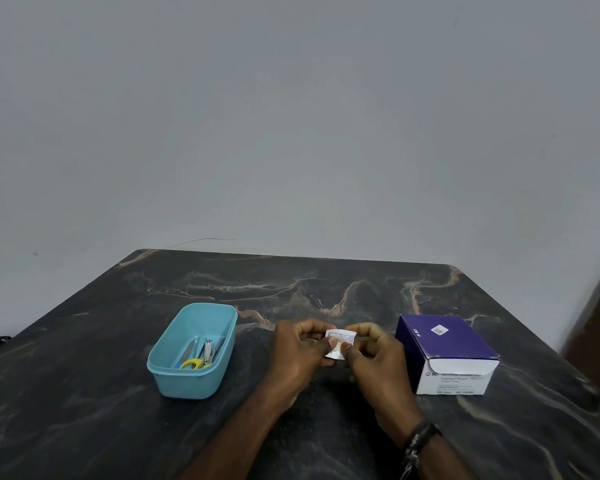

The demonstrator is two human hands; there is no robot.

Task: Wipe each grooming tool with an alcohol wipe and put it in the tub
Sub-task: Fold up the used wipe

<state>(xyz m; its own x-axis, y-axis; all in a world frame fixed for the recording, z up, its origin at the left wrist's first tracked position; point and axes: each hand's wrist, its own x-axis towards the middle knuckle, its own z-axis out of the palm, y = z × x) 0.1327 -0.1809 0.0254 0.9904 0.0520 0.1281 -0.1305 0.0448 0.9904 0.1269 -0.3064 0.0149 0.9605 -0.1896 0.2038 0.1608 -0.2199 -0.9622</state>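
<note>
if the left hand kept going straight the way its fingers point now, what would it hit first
The left hand points rightward and pinches the small white wipe sachet. Going straight on, it would first meet the right hand, which pinches the sachet's other end. The purple and white cardboard box lies beyond, though depth is unclear.

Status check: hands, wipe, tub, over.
Left hand and right hand both pinch the wipe packet. Tools lie in the tub. Wipe box sits right. Nothing in the way.

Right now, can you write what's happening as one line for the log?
hands: left hand and right hand pinch wipe packet | tub: holds grooming tools | wipe box: right
</note>
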